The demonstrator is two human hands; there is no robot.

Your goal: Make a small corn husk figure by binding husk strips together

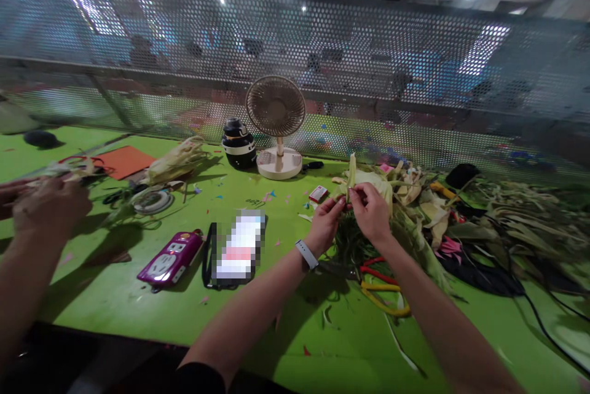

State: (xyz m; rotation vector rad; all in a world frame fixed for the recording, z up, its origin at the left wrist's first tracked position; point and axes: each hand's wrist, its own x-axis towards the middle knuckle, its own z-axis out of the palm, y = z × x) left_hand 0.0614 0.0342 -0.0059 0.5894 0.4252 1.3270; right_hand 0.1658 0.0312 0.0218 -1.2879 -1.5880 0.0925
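My left hand (325,223), with a pale band at the wrist, pinches the lower end of a narrow, pale green corn husk strip (353,168). From the other side, the fingertips of my right hand (372,212) close on the same strip, which points upward. Where exactly the fingertips meet is hard to make out. Just behind and to the right lies a heap of corn husks (426,200), partly hidden by my right hand. Below my hands rest scissors with a red and a yellow handle (385,303) on the green table.
A fan (276,108) and a black jar (238,147) stand by the mesh screen. Left of my arms lie a phone (240,246) and a purple power strip (170,257). A co-worker's hands (50,203) work at far left. Black cables (537,317) cross the right side.
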